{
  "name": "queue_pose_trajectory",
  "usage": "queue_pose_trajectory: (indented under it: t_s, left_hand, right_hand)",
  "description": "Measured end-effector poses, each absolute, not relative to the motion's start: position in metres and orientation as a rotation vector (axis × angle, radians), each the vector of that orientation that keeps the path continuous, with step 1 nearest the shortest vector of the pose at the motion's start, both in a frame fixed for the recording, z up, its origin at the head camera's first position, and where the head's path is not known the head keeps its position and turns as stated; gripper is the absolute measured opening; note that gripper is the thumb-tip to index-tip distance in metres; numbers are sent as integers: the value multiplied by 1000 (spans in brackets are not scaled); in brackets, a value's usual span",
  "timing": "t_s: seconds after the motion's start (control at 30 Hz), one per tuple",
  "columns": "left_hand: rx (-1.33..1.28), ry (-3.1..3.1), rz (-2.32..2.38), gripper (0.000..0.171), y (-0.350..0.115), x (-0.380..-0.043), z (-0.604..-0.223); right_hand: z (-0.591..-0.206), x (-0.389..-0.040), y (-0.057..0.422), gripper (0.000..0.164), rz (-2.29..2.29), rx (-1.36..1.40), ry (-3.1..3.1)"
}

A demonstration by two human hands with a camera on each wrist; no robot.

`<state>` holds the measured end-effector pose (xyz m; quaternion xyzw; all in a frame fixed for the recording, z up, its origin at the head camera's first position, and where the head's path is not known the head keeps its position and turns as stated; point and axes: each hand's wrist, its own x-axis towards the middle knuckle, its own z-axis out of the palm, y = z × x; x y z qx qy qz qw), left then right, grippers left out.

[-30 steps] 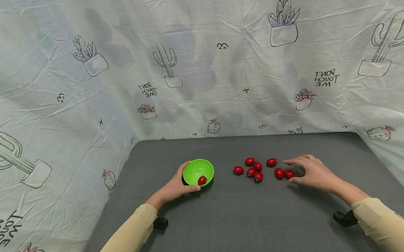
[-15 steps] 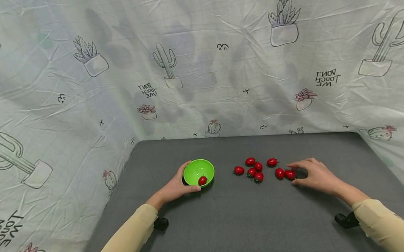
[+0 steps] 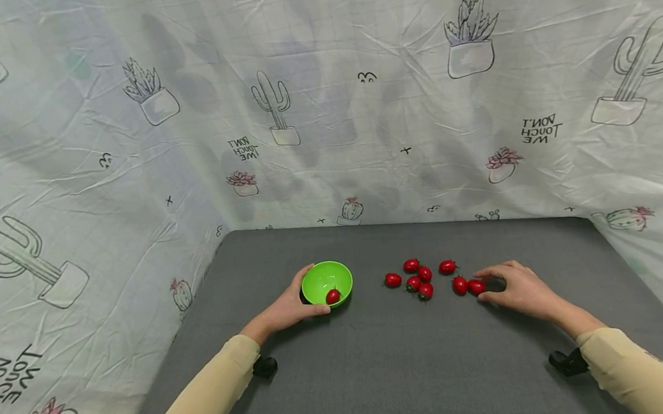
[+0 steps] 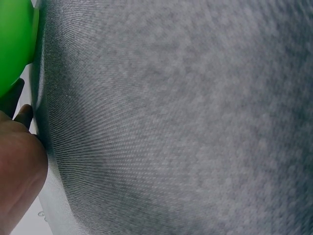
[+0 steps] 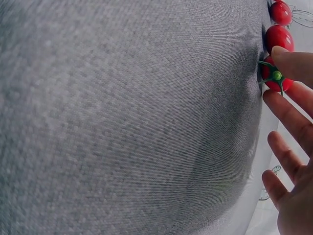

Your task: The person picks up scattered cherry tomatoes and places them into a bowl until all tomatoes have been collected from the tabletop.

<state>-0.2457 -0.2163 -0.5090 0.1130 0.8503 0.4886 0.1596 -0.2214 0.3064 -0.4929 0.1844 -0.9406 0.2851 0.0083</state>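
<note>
On the left of the dark table, my left hand [image 3: 289, 305] grips the rim of a green bowl [image 3: 320, 278], thumb in front and fingers behind. One cherry tomato [image 3: 332, 297] lies inside the bowl. The left wrist view catches the bowl's underside [image 4: 14, 44] at its edge. Over on the right, my right hand [image 3: 519, 290] has its thumb and fingers around the rightmost cherry tomato [image 3: 476, 287]. In the right wrist view this tomato [image 5: 270, 84] shows its green stem end between thumb [image 5: 296, 66] and forefinger, while the other fingers are spread.
Another tomato [image 3: 459, 285] sits just left of the pinched one, and a further tomato [image 3: 447, 267] lies behind it. Several more form a loose cluster [image 3: 413, 283] between bowl and right hand. A printed cloth [image 3: 326, 137] hangs behind the grey table [image 3: 366, 371].
My right hand has shifted slightly right and its thumb and fingers have closed in around the rightmost tomato. The left hand and bowl have stayed in place.
</note>
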Motion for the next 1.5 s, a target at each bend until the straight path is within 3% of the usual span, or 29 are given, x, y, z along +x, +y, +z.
queue_pose_trajectory:
  t_s: [0.4, 1.03, 1.5]
  left_hand:
    - [319, 2423, 1412, 108, -215, -244, -507]
    - [321, 2442, 1386, 108, -213, -243, -506]
    - [314, 2449, 1383, 109, -215, -244, -507]
  right_hand:
    - [-498, -223, 307, 38, 880, 532, -2930]
    - [-498, -221, 307, 36, 885, 535, -2929]
    - [-477, -221, 307, 36, 932, 510, -2912]
